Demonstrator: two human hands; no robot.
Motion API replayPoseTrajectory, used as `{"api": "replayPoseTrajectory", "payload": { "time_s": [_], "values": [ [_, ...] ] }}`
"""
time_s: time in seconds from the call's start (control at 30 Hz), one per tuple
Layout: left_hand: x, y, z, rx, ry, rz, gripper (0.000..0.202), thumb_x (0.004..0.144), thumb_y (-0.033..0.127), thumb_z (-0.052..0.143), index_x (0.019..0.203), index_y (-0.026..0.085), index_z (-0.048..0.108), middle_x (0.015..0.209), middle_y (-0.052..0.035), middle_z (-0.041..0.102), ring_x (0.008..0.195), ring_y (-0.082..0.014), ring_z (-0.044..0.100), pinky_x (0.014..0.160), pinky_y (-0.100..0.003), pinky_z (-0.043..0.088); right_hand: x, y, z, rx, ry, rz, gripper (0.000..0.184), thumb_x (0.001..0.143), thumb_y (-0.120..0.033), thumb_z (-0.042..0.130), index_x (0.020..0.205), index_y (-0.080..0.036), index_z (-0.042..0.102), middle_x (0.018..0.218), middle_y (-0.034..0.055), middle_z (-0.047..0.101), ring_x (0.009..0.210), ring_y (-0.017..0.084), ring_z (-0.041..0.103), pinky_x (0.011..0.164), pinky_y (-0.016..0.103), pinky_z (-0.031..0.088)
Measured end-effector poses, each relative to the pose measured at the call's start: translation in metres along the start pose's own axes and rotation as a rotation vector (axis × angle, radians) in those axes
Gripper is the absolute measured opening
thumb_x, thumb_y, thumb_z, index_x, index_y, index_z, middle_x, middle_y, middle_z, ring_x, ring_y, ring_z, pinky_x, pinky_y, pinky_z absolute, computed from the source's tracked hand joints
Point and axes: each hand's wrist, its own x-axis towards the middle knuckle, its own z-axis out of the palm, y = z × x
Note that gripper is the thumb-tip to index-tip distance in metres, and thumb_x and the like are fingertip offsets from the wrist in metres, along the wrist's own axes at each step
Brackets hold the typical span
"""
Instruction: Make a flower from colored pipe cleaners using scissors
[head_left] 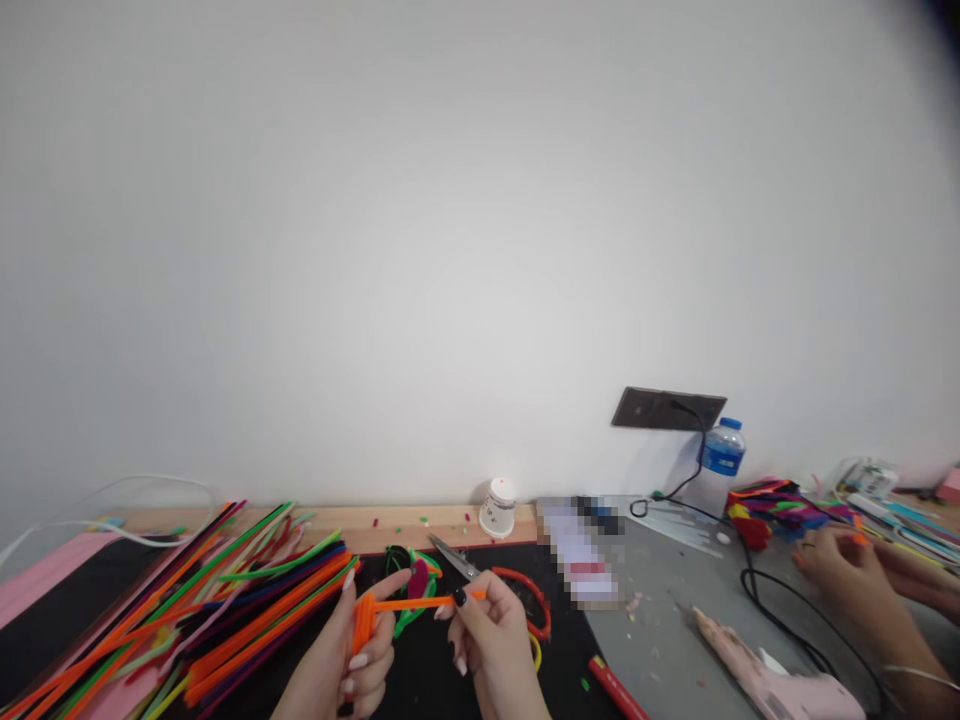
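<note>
An orange pipe cleaner (364,622) is wound in a small bundle in my left hand (337,650), its thumb and fingers closed around it. From the bundle a straight stretch runs right to my right hand (491,635), which pinches it between thumb and forefinger. Just behind both hands lies a green and magenta pipe cleaner piece (420,580), partly covered. Scissors with red handles (536,590) rest on the black mat (562,650), their blades pointing to the back left beyond my right hand.
Many coloured pipe cleaners (247,620) spread over the left side. A white paper cup (497,508) stands upside down by the wall. To the right are a red marker-like stick (615,685), a pink glue gun (772,670), cables, a water bottle (721,465) and another person's hands (840,565).
</note>
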Motion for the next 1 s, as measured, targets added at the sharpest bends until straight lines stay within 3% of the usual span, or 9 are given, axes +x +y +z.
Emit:
{"api": "replayPoseTrajectory", "payload": {
  "time_s": [0.23, 0.43, 0.83, 0.93, 1.0],
  "values": [
    [0.014, -0.019, -0.015, 0.220, -0.074, -0.143, 0.051, 0.069, 0.068, 0.041, 0.079, 0.019, 0.054, 0.033, 0.0109, 0.036, 0.025, -0.0024, 0.013, 0.027, -0.015, 0.017, -0.006, 0.003, 0.006, -0.111, -0.133, 0.055, 0.028, 0.067, -0.032, 0.068, 0.064, -0.013, 0.048, 0.053, 0.0027, 0.062, 0.032, 0.005, 0.044, 0.031, 0.014, 0.031],
    [0.031, -0.015, -0.032, 0.350, -0.235, -0.282, 0.051, 0.063, 0.073, 0.043, 0.063, 0.022, 0.046, 0.029, 0.0073, 0.043, 0.019, -0.0071, 0.028, 0.025, -0.019, 0.028, -0.007, 0.004, 0.004, -0.116, -0.144, 0.053, 0.025, 0.068, -0.029, 0.067, 0.063, -0.013, 0.049, 0.052, 0.0022, 0.061, 0.032, 0.004, 0.044, 0.032, 0.014, 0.032],
    [0.028, -0.011, -0.028, 0.539, -0.093, -0.184, 0.052, 0.067, 0.074, 0.034, 0.060, 0.023, 0.040, 0.027, 0.0133, 0.030, 0.017, -0.0059, 0.023, 0.023, -0.018, 0.027, -0.006, 0.003, 0.004, -0.067, -0.143, 0.066, 0.027, 0.068, -0.029, 0.068, 0.062, -0.013, 0.047, 0.050, 0.0021, 0.060, 0.031, 0.003, 0.042, 0.031, 0.013, 0.030],
    [0.015, -0.011, -0.021, 0.664, -0.040, -0.118, 0.048, 0.072, 0.067, 0.040, 0.061, 0.020, 0.046, 0.032, 0.0115, 0.035, 0.022, -0.0060, 0.029, 0.025, -0.018, 0.029, -0.005, 0.002, 0.004, -0.026, -0.121, 0.084, 0.027, 0.066, -0.029, 0.069, 0.063, -0.013, 0.048, 0.050, 0.0011, 0.059, 0.032, 0.004, 0.043, 0.030, 0.013, 0.031],
    [0.002, -0.014, -0.014, 0.740, -0.004, -0.056, 0.041, 0.079, 0.055, 0.043, 0.071, 0.016, 0.054, 0.042, 0.0081, 0.046, 0.029, -0.0071, 0.041, 0.031, -0.019, 0.036, -0.005, -0.001, 0.005, 0.007, -0.099, 0.093, 0.026, 0.065, -0.029, 0.070, 0.063, -0.013, 0.049, 0.047, -0.0008, 0.057, 0.032, 0.004, 0.043, 0.030, 0.012, 0.032]
  ]
}}
